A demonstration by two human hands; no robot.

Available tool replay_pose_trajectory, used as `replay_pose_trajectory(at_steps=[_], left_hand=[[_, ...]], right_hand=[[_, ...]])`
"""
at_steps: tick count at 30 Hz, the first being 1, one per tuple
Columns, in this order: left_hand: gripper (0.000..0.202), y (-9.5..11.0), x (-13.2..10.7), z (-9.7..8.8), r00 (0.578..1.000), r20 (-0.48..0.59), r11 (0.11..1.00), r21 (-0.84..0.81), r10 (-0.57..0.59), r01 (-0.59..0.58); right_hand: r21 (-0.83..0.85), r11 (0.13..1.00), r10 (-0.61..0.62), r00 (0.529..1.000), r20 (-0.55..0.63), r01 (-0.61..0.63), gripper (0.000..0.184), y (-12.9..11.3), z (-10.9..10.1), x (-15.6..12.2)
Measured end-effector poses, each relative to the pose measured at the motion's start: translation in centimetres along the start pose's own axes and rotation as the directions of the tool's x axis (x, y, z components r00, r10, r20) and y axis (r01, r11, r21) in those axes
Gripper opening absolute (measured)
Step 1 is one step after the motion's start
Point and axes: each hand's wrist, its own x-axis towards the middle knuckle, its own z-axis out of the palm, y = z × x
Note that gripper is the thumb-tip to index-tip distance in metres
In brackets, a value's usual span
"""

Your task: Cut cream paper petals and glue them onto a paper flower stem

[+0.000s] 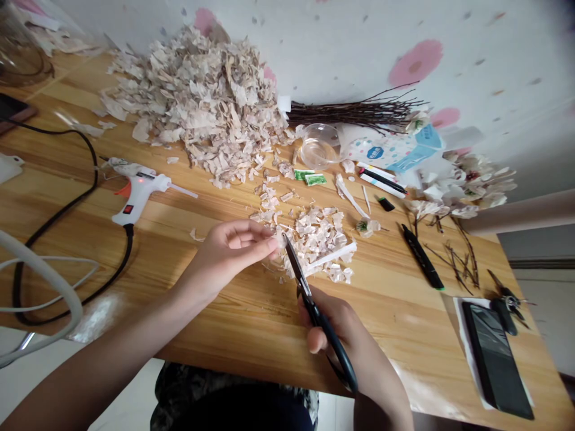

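My left hand (242,245) pinches a small pale papery piece (280,237) between thumb and fingers; most of it is hidden by the fingertips. My right hand (335,326) grips black-handled scissors (309,299). Their blade tips point up and left and reach the edge of that piece. How far the blades are apart is hard to see. Beneath both hands lies a scatter of pale trimmed scraps (321,230), with a white strip (332,256) on top of them.
Behind stands a large heap of dried papery flakes (202,102). To the left lies a glue gun (139,191) with its black cable. On the right are a bundle of twigs (350,114), a clear plastic cup (318,146), a black marker (422,257), pale flowers (467,179), pliers (507,299) and a phone (496,359).
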Motion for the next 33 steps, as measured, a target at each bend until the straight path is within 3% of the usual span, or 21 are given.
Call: replay_pose_trajectory(at_steps=[11,16,33], left_hand=[[0.011,0.22,0.15,0.15,1.0,-0.029,1.0,0.006,-0.003,0.003],[0.01,0.21,0.16,0.26,1.0,0.007,1.0,-0.011,-0.018,0.018],[0.006,0.02,0.06,0.01,0.995,0.096,0.999,0.037,-0.019,0.016]], right_hand=[[-0.026,0.999,0.028,0.999,0.042,-0.027,0.073,-0.01,0.09,-0.47],[0.012,0.999,0.042,0.996,0.083,-0.044,0.077,0.21,0.2,-0.31],[0.029,0.999,0.035,0.999,0.004,-0.035,0.065,-0.6,-0.19,-0.14]])
